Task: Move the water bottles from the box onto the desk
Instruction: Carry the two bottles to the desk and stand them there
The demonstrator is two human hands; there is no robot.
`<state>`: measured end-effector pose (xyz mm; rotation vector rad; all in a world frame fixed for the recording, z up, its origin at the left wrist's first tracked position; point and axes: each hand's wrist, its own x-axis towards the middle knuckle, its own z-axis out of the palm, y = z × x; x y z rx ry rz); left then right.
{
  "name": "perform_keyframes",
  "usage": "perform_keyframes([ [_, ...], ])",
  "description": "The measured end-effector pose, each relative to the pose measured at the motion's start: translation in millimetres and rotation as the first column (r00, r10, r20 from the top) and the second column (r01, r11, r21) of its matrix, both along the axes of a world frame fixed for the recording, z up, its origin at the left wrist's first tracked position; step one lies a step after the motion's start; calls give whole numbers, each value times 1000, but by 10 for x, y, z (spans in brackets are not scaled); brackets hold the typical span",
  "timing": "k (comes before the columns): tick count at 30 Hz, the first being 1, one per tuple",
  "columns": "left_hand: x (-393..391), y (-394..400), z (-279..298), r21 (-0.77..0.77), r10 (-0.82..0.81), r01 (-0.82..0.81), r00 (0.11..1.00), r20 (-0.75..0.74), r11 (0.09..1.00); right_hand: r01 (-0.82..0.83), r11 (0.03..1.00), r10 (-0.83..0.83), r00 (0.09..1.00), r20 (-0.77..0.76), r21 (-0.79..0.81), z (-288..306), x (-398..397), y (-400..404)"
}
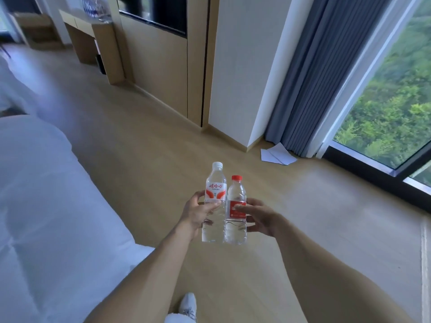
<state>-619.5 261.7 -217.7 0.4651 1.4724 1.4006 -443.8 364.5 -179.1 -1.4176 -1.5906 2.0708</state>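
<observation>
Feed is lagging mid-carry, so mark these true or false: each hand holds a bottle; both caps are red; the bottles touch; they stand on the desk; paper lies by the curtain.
1. Each hand holds a bottle: true, left hand grips the white-capped bottle, right hand the red-capped bottle.
2. Both caps red: false, one is white.
3. Bottles touch: true, side by side.
4. On the desk: false, held above the floor.
5. Paper by the curtain: true.

I'm looking at what seems a hotel bedroom: white bed (46, 194), wood floor (144, 141), grey curtains (310, 73), a blurry worktop (77, 18) far off.
</observation>
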Motion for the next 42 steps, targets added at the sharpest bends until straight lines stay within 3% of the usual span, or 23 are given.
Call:
perform_keyframes([
  [12, -1582, 1528, 14, -18, 84, -84, 996, -18, 996, -85, 996, 86, 996, 9, -22, -52, -1701, 1686],
  [22, -2781, 2816, -187, -87, 229, -232, 973, -38, 969, -258, 966, 259, 966, 10, -23, -241, -3136, 3208],
  [33, -3981, 3998, 167, -70, 518, -516, 855, 16, 854, -541, 841, 541, 840, 20, -11, -38, -4852, 4773],
  [42, -5360, 4541, 121, -52, 577, -575, 816, 48, 817, -619, 784, 619, 785, 22, 33, -76, -6372, 5393],
])
